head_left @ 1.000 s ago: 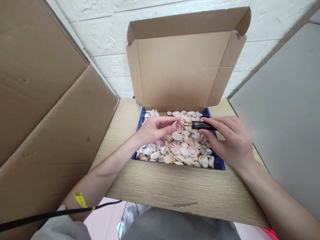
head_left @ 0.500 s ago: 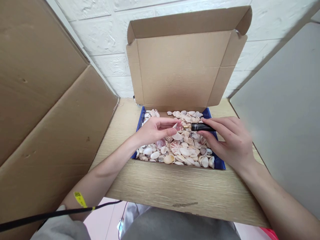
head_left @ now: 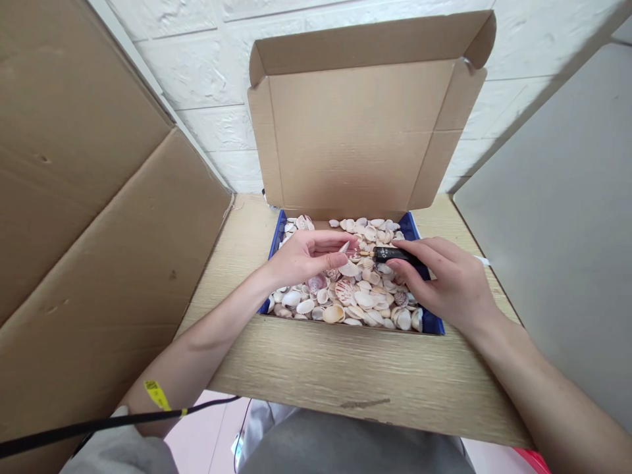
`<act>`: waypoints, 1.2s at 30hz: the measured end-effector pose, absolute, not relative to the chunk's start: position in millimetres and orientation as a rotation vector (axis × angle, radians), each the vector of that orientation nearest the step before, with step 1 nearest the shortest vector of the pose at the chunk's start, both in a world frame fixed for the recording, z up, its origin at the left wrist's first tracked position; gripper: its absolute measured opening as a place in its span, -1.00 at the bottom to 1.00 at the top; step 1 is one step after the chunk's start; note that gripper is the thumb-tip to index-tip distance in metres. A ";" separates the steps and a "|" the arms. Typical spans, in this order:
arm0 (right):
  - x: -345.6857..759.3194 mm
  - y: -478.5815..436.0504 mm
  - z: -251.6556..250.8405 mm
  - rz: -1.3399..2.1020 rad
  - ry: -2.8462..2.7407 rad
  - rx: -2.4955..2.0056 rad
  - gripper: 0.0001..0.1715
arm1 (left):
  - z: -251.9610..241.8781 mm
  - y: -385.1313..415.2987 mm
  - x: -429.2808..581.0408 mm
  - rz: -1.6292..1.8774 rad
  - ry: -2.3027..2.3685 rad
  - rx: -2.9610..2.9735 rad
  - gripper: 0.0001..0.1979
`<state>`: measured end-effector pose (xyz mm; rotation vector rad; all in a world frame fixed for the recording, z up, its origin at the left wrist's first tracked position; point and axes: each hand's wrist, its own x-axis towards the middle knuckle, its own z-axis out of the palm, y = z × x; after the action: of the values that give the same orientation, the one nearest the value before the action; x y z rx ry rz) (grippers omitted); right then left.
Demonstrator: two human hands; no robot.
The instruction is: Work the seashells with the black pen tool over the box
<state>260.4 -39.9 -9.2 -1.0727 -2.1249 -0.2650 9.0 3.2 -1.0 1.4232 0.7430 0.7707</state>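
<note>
My left hand (head_left: 316,255) is closed in a pinch on a small pale seashell (head_left: 344,247), mostly hidden by the fingers. From the right, my right hand (head_left: 444,273) grips a small black mini drill (head_left: 390,255) between thumb and fingers. Its brass chuck and thin bit point left at the pinched shell; whether the tip touches cannot be made out. Both hands are over an open blue-edged cardboard box (head_left: 434,322) holding many loose shells, among them a red-striped scallop shell (head_left: 345,291) and a purple-tinged shell (head_left: 316,284).
The box's lid (head_left: 363,131) stands upright against the white brick wall (head_left: 207,72). A large cardboard sheet (head_left: 99,263) rises on the left, and a grey panel (head_left: 557,197) on the right. A black cable (head_left: 113,421) with a yellow tag crosses the lower left of the wooden table (head_left: 296,362).
My right hand has shifted slightly to the left and turned a little, and the drill has tilted with it. My left hand has stayed almost still with the seashell.
</note>
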 end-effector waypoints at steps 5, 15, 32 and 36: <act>260.5 -38.9 -4.3 -0.365 -2.119 -0.973 -0.65 | 1.1 3.4 7.8 0.702 0.756 1.382 -0.52; 261.3 -39.0 -4.8 -0.361 -2.115 -0.959 -0.65 | 3.2 2.7 7.4 0.653 0.757 1.403 -0.51; 261.4 -40.0 -5.5 -0.237 -2.088 -1.121 -0.78 | -0.6 3.6 8.9 0.825 0.749 1.461 -0.59; 261.6 -38.9 -5.9 -0.291 -2.096 -1.078 -0.74 | -1.3 4.2 8.3 0.814 0.749 1.454 -0.58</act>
<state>261.6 -38.9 -5.9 -1.0777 -2.0960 -0.2912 8.3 4.2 -1.3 1.4542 0.7493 0.8142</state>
